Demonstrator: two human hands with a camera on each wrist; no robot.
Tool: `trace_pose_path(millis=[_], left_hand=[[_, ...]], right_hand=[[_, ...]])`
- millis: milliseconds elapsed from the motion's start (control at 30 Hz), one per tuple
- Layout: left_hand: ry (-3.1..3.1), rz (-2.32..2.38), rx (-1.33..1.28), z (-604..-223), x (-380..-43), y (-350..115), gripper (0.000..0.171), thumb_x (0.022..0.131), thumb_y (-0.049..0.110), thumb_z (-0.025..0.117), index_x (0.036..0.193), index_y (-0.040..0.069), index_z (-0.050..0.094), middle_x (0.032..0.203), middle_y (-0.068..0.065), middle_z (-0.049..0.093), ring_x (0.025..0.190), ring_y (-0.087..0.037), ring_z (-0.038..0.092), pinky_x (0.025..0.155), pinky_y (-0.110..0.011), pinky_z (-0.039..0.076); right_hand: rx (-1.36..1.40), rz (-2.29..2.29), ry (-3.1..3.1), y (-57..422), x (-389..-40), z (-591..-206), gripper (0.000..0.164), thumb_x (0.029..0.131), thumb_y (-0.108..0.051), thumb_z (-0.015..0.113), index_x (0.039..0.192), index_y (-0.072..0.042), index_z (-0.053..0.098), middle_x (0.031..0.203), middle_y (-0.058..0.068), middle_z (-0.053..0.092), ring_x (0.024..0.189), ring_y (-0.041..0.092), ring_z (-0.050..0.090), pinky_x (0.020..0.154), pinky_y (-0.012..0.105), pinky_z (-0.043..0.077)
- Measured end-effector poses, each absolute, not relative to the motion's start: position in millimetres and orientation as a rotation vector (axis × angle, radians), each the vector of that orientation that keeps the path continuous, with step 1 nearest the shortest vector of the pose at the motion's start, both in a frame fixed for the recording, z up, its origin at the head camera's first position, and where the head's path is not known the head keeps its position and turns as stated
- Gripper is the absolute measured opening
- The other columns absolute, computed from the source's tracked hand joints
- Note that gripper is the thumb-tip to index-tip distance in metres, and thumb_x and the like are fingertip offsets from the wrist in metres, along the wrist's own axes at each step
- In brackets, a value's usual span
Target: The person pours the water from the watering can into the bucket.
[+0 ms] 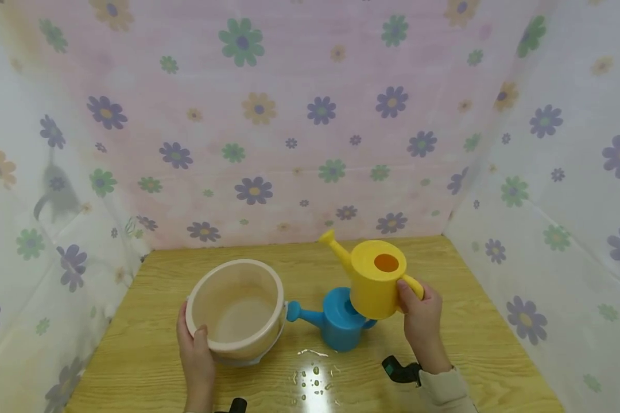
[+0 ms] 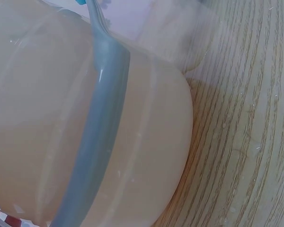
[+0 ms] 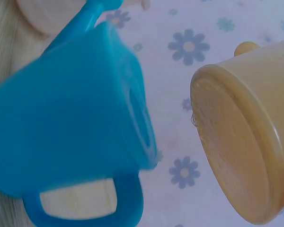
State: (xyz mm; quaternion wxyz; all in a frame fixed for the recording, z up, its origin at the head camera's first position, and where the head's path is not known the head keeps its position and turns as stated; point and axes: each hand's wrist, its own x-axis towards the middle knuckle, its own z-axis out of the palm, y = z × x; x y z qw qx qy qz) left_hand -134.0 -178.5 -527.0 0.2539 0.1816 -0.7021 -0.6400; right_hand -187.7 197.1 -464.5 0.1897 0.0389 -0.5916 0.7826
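Right hand (image 1: 421,321) holds yellow watering can (image 1: 374,278) by its handle, raised.

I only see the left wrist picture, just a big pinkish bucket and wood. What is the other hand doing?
Observer: The right hand holds a yellow watering can by its handle, lifted off the table.
Operator: Is anything under it?
Observer: A blue watering can stands on the table right below, its spout pointing at the bucket.
Operator: Who holds my bucket?
Observer: The left hand grips its near rim.
Operator: Is the table dry?
Observer: No, water drops lie in front of the blue can.
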Motion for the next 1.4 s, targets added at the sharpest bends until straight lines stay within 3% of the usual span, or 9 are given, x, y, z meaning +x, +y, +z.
trace_pose_path(millis=[333, 667, 900, 1067, 1400], left_hand=[[-1.89, -1.744, 0.495, -524.4, -132.3, -177.9, 0.057, 0.089, 0.006, 0.033, 0.14, 0.032, 0.024, 0.143, 0.007, 0.024, 0.126, -0.018, 0.026, 0.104, -0.04, 0.024], [-1.898, -1.75, 0.493, -526.9, -132.7, -172.7, 0.057, 0.09, 0.007, 0.034, 0.139, 0.035, 0.024, 0.144, 0.006, 0.024, 0.126, -0.016, 0.025, 0.104, -0.035, 0.022], [-1.897, -1.754, 0.52, -527.5, -130.8, -177.7, 0.057, 0.09, 0.009, 0.033, 0.139, 0.036, 0.023, 0.143, 0.009, 0.023, 0.127, -0.014, 0.023, 0.105, -0.036, 0.02], [-1.887, -1.763, 0.5, -528.6, -126.6, -182.4, 0.057, 0.09, 0.007, 0.034, 0.139, 0.033, 0.024, 0.143, 0.006, 0.024, 0.126, -0.013, 0.024, 0.106, -0.032, 0.018], [-1.878, -1.774, 0.458, -526.2, -132.1, -181.4, 0.057, 0.09, 0.006, 0.033, 0.141, 0.029, 0.024, 0.144, 0.006, 0.023, 0.127, -0.015, 0.024, 0.106, -0.037, 0.02]], right_hand=[[0.359, 2.309, -1.405, 169.3, -162.0, -463.3, 0.033, 0.087, 0.006, 0.046, 0.058, -0.006, 0.041, 0.049, 0.003, 0.028, 0.043, 0.016, 0.025, 0.041, 0.032, 0.018], [0.25, 2.423, -1.409, 151.2, -134.2, -484.6, 0.028, 0.087, 0.007, 0.046, 0.063, -0.005, 0.055, 0.047, 0.003, 0.027, 0.041, 0.017, 0.022, 0.039, 0.031, 0.015], [0.347, 2.472, -1.474, 136.5, -134.7, -484.5, 0.028, 0.087, 0.006, 0.046, 0.062, -0.007, 0.05, 0.05, -0.002, 0.031, 0.043, 0.013, 0.024, 0.039, 0.027, 0.02], [0.299, 2.546, -1.508, 127.8, -133.5, -483.5, 0.023, 0.084, 0.004, 0.052, 0.065, -0.007, 0.056, 0.051, -0.004, 0.033, 0.044, 0.01, 0.028, 0.042, 0.022, 0.026], [0.462, 2.496, -1.521, 117.4, -144.1, -484.6, 0.025, 0.086, 0.003, 0.05, 0.063, -0.006, 0.047, 0.05, 0.002, 0.028, 0.043, 0.016, 0.023, 0.039, 0.028, 0.018]])
